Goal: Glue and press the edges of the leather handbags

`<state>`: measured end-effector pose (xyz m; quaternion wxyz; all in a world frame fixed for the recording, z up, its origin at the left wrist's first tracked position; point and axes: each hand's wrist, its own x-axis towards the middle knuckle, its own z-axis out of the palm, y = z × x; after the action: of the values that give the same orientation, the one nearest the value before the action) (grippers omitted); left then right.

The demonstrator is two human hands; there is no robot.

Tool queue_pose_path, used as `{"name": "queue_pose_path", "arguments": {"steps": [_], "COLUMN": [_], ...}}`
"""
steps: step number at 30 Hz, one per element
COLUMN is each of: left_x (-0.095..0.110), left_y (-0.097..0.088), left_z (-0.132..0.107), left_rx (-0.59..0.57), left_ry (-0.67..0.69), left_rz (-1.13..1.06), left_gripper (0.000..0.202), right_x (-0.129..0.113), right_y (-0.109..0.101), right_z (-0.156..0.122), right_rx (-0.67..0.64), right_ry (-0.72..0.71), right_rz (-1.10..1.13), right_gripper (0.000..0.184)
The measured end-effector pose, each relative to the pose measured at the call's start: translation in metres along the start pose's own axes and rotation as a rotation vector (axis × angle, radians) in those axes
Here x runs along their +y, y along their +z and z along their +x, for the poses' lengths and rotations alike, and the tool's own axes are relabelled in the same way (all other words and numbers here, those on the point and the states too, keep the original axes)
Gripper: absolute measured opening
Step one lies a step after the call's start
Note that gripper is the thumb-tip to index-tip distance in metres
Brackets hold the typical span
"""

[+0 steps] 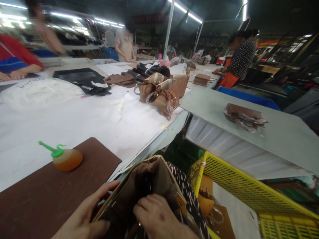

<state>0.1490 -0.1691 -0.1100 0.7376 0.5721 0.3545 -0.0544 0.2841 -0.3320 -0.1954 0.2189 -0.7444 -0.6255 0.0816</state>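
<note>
An open handbag [159, 166] with a brown lining rests in front of my body, its mouth facing up. My left hand [87, 212] grips the bag's left edge, thumb inside and fingers along the outer side. Inside the opening is my right hand [157, 212], its fingers curled over the lining. A small shiny bit shows under those fingers, but what they hold is hidden. On the left, a squeeze bottle [67, 160] with orange liquid and a green spout lies tilted on a dark brown sheet [37, 196].
Several brown handbags [163, 93] stand on the white table [99, 119]. A yellow crate [244, 179] with tan bags is at my right. Beyond it, a plastic-wrapped bag [245, 116] lies on a grey table [281, 132]. Several people work around the tables.
</note>
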Motion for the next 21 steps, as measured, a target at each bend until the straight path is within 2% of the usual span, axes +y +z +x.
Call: {"name": "queue_pose_path", "arguments": {"steps": [2, 3, 5, 7, 8, 10, 11, 13, 14, 17, 19, 21], "left_x": [-0.001, -0.002, -0.005, -0.007, -0.007, -0.007, -0.007, -0.007, -0.008, -0.006, 0.003, 0.020], "left_y": [-0.004, -0.005, -0.008, -0.011, -0.012, -0.017, -0.020, -0.028, -0.033, -0.044, -0.042, -0.027], "left_z": [0.003, 0.004, 0.007, 0.010, 0.012, 0.013, 0.014, 0.014, 0.014, 0.012, 0.010, 0.009], "left_rx": [0.001, -0.004, -0.020, -0.042, -0.057, -0.085, -0.097, -0.089, -0.050, 0.178, 0.341, 0.416], "left_ry": [-0.022, -0.024, -0.004, 0.029, 0.043, 0.066, 0.076, 0.098, 0.113, 0.162, 0.232, 0.373], "left_rz": [-0.005, -0.014, -0.034, -0.040, -0.034, 0.001, 0.031, 0.121, 0.187, 0.477, 0.690, 0.870], "left_gripper": [0.074, 0.075, 0.079, 0.081, 0.080, 0.076, 0.073, 0.070, 0.069, 0.070, 0.072, 0.070], "right_x": [0.006, 0.013, 0.028, 0.039, 0.041, 0.043, 0.043, 0.044, 0.045, 0.049, 0.048, 0.045], "right_y": [-0.016, -0.022, -0.031, -0.031, -0.028, -0.023, -0.022, -0.026, -0.031, -0.056, -0.074, -0.088], "right_z": [-0.014, -0.020, -0.027, -0.027, -0.024, -0.016, -0.012, -0.008, -0.008, -0.013, -0.018, -0.019], "right_rx": [0.306, 0.428, 0.469, 0.336, 0.258, 0.155, 0.149, 0.153, 0.130, -0.008, -0.109, -0.176], "right_ry": [-0.029, 0.043, 0.314, 0.567, 0.657, 0.760, 0.781, 0.783, 0.764, 0.678, 0.623, 0.585], "right_rz": [-0.198, -0.280, -0.277, -0.075, 0.040, 0.235, 0.318, 0.505, 0.619, 0.948, 1.110, 1.198], "right_gripper": [0.022, 0.029, 0.051, 0.049, 0.043, 0.029, 0.027, 0.029, 0.030, 0.030, 0.031, 0.031]}}
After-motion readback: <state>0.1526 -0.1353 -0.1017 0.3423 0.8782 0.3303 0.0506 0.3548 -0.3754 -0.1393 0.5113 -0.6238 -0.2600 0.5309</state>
